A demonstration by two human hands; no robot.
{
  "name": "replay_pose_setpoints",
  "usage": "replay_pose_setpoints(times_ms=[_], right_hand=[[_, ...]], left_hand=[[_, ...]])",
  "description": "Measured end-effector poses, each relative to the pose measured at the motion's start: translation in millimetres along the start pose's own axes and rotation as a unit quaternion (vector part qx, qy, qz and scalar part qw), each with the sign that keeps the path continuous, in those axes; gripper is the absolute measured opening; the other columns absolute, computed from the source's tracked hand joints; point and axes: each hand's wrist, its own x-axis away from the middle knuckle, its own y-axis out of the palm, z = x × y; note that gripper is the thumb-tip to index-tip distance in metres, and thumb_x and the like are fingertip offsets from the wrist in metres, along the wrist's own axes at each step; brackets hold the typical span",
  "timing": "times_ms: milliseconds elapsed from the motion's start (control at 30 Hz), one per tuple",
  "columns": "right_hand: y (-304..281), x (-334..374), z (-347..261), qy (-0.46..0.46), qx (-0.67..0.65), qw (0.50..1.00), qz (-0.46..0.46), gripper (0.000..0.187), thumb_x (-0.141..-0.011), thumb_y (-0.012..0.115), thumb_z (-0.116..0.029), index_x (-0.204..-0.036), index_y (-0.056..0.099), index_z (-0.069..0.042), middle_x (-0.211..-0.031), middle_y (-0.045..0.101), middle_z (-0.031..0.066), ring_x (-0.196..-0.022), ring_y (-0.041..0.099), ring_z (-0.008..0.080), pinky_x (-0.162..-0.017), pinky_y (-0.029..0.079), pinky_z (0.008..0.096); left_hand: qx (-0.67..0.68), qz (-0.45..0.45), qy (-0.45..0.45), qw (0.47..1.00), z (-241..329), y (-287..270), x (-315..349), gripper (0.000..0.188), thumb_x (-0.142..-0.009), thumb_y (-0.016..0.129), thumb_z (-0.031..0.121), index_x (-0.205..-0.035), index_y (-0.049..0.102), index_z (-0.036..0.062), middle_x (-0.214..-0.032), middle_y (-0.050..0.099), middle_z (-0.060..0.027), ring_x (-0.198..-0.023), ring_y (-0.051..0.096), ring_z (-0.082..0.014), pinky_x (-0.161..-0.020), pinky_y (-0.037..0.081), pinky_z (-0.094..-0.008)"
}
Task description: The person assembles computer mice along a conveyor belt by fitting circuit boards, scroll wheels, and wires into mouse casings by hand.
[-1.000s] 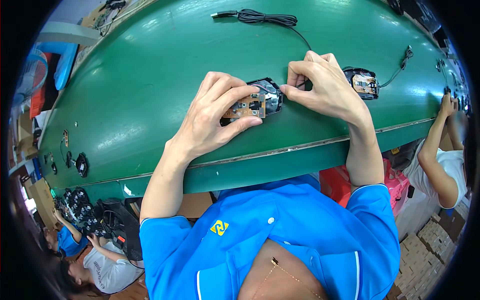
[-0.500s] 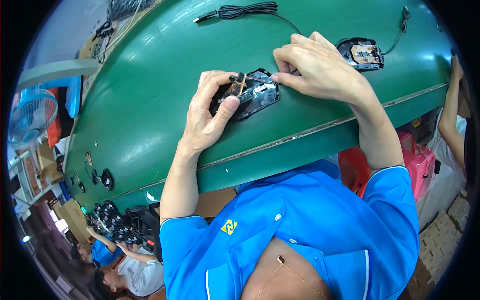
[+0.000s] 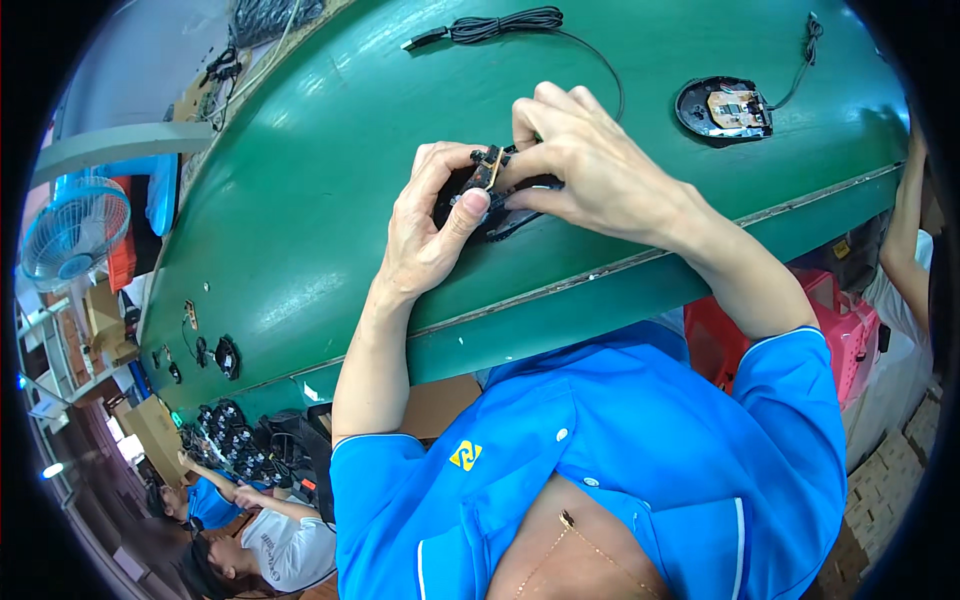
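Observation:
My left hand (image 3: 428, 222) is closed around an opened black computer mouse, with its thumb on the near side and its fingers at the far side. A small circuit board (image 3: 489, 167) stands tilted up from the black mouse shell (image 3: 508, 230). My right hand (image 3: 590, 172) reaches in from the right, its fingers bent and pinched together over the shell's inside; what lies between the fingertips is hidden. From behind that hand a black cable (image 3: 612, 75) curves away to a tied coil (image 3: 505, 23) with a USB plug (image 3: 428, 40).
Another opened mouse (image 3: 722, 108) with its cable lies on the green table (image 3: 330, 200) at far right. Small parts (image 3: 226, 357) sit at the left, near a heap of black mice (image 3: 225, 435). Co-workers sit at lower left; another person's arm (image 3: 905, 215) shows at right.
My right hand has moved left from the shell's right edge to over its inside, leaving the cable behind it. My left hand still grips the mouse. The view has shifted slightly.

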Motion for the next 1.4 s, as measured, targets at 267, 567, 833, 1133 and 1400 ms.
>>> replay_pose_setpoints(times_ms=[267, 567, 833, 1133, 1400], right_hand=[[5, -1, -5, 0.015, 0.041, 0.999, 0.015, 0.007, -0.083, 0.078, -0.016, -0.089, 0.076, -0.014, -0.089, 0.047, 0.0013, -0.087, 0.042, 0.0195, -0.087, 0.032, 0.0355], [-1, 3, -2, 0.007, 0.065, 0.998, 0.017, 0.003, -0.084, 0.076, -0.013, -0.088, 0.076, -0.013, -0.091, 0.05, 0.0015, -0.088, 0.043, 0.0194, -0.089, 0.031, 0.0361], [-49, 14, 17, 0.143, -0.08, 0.985, 0.059, 0.009, -0.092, 0.068, -0.004, -0.096, 0.074, -0.007, -0.099, 0.058, 0.0033, -0.088, 0.051, 0.0182, -0.082, 0.043, 0.0322], [-25, 36, 30, 0.122, -0.138, 0.982, 0.044, 0.016, -0.093, 0.063, 0.001, -0.106, 0.071, -0.003, -0.105, 0.062, 0.0078, -0.088, 0.056, 0.0202, -0.079, 0.048, 0.0328], [-25, 35, 34, 0.114, -0.142, 0.983, 0.02, 0.019, -0.092, 0.063, 0.001, -0.109, 0.07, -0.003, -0.106, 0.063, 0.0083, -0.092, 0.058, 0.022, -0.08, 0.048, 0.0339]], left_hand=[[-0.005, -0.005, 0.006, 1.0, 1, 1, -2, 0.037, -0.096, 0.068, 0.03, -0.121, 0.064, 0.0024, -0.114, 0.063, -0.0115, -0.104, 0.053, -0.0252, -0.095, 0.043, -0.0371], [-0.019, -0.008, 0.021, 1.0, 2, 5, -5, 0.037, -0.094, 0.071, 0.028, -0.12, 0.065, 0.0028, -0.113, 0.064, -0.0117, -0.104, 0.054, -0.0259, -0.095, 0.044, -0.0387], [-0.16, 0.029, 0.089, 0.983, 7, 25, -8, 0.042, -0.085, 0.082, 0.025, -0.118, 0.067, 0.0036, -0.115, 0.062, -0.0121, -0.107, 0.053, -0.0276, -0.094, 0.046, -0.0397], [-0.257, 0.06, 0.104, 0.959, 13, 43, -20, 0.045, -0.08, 0.087, 0.025, -0.118, 0.07, 0.0066, -0.121, 0.06, -0.0108, -0.112, 0.05, -0.0279, -0.096, 0.046, -0.0398], [-0.241, 0.054, 0.098, 0.964, 13, 50, -28, 0.045, -0.079, 0.087, 0.026, -0.117, 0.071, 0.0078, -0.122, 0.059, -0.0102, -0.113, 0.05, -0.028, -0.096, 0.045, -0.0407]])
